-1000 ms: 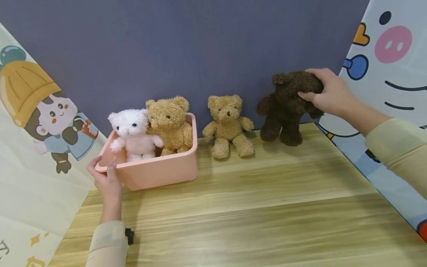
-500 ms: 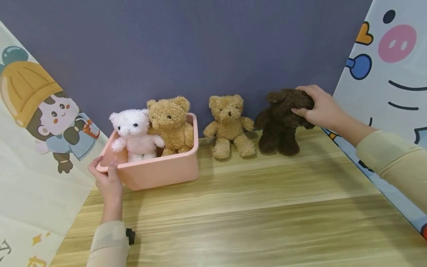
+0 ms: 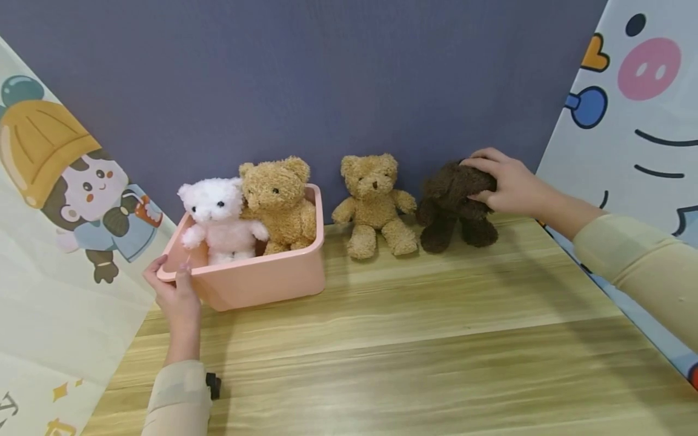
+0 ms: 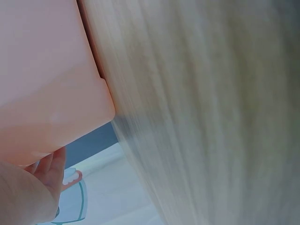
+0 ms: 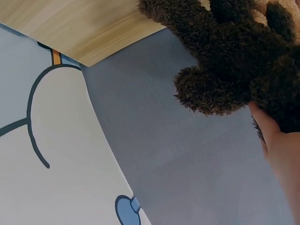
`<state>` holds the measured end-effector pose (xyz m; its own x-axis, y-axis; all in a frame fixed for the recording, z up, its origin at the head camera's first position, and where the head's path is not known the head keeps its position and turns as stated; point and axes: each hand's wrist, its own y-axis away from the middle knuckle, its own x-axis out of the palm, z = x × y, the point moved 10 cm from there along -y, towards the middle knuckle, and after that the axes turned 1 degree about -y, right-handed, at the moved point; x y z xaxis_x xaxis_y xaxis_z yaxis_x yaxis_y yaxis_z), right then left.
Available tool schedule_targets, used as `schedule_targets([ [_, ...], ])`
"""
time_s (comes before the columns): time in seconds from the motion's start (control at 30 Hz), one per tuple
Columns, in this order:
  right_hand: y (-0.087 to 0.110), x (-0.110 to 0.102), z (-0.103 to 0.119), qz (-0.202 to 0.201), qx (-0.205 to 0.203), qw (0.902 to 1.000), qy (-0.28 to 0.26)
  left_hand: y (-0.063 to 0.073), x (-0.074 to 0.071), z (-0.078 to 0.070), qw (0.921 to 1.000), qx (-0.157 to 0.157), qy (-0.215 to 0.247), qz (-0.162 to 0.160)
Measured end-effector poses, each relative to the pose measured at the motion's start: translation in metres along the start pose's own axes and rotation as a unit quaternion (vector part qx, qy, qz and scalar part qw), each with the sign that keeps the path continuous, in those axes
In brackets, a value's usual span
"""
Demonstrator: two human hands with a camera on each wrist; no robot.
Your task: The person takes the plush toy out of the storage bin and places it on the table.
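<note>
A dark brown teddy bear (image 3: 455,203) sits on the wooden table at the back right, its feet on the boards. My right hand (image 3: 509,184) grips its head from the right, the thumb in front and fingers over the top; the right wrist view shows the thumb pressed into the bear's dark fur (image 5: 234,61). At the left, my left hand (image 3: 177,300) holds the near left corner of a pink plastic bin (image 3: 267,281), thumb over the rim. Inside the bin sit a white and pink bear (image 3: 223,221) and a tan bear (image 3: 280,203).
Another tan teddy bear (image 3: 373,206) sits on the table (image 3: 382,363) between the bin and the dark bear. Behind them rises a grey-blue panel (image 3: 327,79). Panels with cartoon prints flank the table, a capped figure (image 3: 87,181) left and a pig-nosed face (image 3: 649,72) right.
My right hand has lowered the dark brown bear onto the table, moving down and slightly left, and its head now sits lower. The left hand and the bin have stayed put.
</note>
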<state>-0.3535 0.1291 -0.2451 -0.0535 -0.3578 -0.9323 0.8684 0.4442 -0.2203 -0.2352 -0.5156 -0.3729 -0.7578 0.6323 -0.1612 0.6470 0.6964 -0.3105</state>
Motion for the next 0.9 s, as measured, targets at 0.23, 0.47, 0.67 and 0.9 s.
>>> schedule_targets([
  [0.23,-0.007,0.009,-0.005,0.054,0.022,0.9982,0.014,-0.002,0.001,0.002,0.9999,-0.007,0.002,0.009],
  [0.47,-0.021,0.012,-0.028,0.051,0.068,0.9961,-0.021,-0.002,0.000,0.001,1.0000,-0.001,0.002,0.002],
  [0.67,-0.026,0.028,-0.062,0.060,0.124,0.9886,-0.060,-0.002,0.001,0.002,1.0000,-0.002,0.004,0.002],
  [0.9,-0.029,0.041,-0.083,0.033,0.143,0.9850,-0.090,-0.002,0.001,0.001,1.0000,0.004,0.001,-0.002],
])
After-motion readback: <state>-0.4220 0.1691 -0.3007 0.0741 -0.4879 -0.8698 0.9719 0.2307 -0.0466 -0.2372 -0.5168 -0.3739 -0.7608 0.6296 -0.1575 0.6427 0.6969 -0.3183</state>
